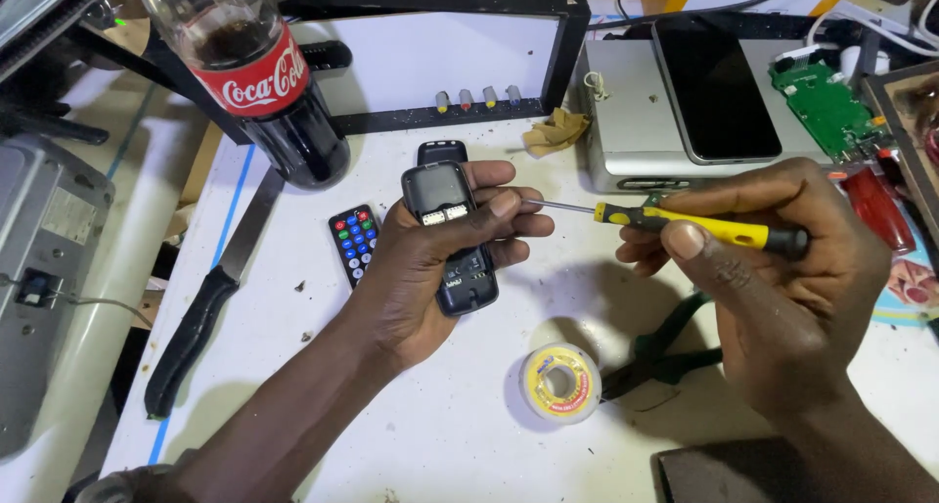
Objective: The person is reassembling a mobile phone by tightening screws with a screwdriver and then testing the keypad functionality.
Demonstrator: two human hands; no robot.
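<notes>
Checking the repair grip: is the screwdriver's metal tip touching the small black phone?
Cannot tell. In the head view the screwdriver tip ends at the left hand fingertips, which hide any contact with the phone.

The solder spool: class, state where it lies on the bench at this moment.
In the head view the solder spool lies flat on the white table, low centre, between the two forearms, just left of the green-handled pliers and below the phone in the left hand.
</notes>
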